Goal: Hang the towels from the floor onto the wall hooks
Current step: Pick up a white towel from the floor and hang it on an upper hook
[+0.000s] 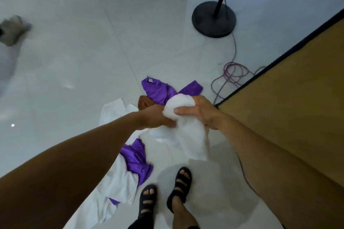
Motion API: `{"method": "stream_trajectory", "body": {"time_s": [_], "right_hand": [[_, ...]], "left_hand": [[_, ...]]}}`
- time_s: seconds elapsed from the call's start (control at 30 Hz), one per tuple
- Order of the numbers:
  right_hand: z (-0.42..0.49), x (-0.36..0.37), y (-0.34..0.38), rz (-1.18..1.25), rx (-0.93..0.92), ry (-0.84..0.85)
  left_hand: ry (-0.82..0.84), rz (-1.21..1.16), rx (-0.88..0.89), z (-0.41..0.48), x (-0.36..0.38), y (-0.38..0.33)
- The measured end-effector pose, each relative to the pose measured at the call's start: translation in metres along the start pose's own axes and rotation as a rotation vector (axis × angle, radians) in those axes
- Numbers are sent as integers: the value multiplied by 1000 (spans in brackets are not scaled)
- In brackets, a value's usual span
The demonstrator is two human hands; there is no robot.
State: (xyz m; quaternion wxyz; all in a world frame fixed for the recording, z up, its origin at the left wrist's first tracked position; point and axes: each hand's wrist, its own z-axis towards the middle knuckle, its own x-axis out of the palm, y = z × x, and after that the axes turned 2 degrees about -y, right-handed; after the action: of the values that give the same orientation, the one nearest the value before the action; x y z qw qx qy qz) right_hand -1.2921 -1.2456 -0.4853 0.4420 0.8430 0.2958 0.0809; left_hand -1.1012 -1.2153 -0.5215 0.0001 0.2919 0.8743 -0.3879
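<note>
A white towel (188, 132) hangs bunched between both hands above the floor. My left hand (156, 117) grips its upper left part. My right hand (201, 111) is curled round the bunched top, thumb across the front. On the floor below lie a purple towel (158, 91), a brown cloth (144, 103) partly hidden behind my left hand, a second purple towel (135, 160) and another white towel (119, 182). No wall hooks are in view.
A black lamp stand base (214, 18) with its pole stands at the back right. A tangle of thin cables (232, 74) lies beside a brown panel with a dark edge (288, 108) on the right. My sandalled feet (163, 193) stand on the pale tiles.
</note>
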Motion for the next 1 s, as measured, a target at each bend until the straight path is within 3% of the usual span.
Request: {"method": "stream_trajectory", "body": {"time_s": [0.13,0.23,0.4,0.47,0.53,0.63,0.73,0.8,0.87,1.0], "right_hand": [[-76,-33,52,-266,-57,-106],[-134,-44,75,-547,-60,-371],[-227,-26,78,-317,-132,-922],[-258,-14,76,-272,-121,-1083],[-285,-2,72,-218,-98,-1175],[-326,18,57,39,136,-1204],[-370,40,34,463,270,-1029],[-397,53,19,679,269,-934],[-424,62,3,739,226,-918],[-483,79,-30,980,14,-747]], "left_hand": [[-38,-132,54,-61,-2,-63],[45,-277,124,-106,1,-104],[484,-352,-16,-179,19,-139],[645,-362,-22,-201,25,-144],[699,-394,-28,-221,39,-154],[585,-485,138,-238,76,-170],[642,-526,170,-257,119,-186],[685,-522,154,-268,143,-193],[780,-545,138,-279,168,-196],[910,-426,128,-316,224,-198]]}}
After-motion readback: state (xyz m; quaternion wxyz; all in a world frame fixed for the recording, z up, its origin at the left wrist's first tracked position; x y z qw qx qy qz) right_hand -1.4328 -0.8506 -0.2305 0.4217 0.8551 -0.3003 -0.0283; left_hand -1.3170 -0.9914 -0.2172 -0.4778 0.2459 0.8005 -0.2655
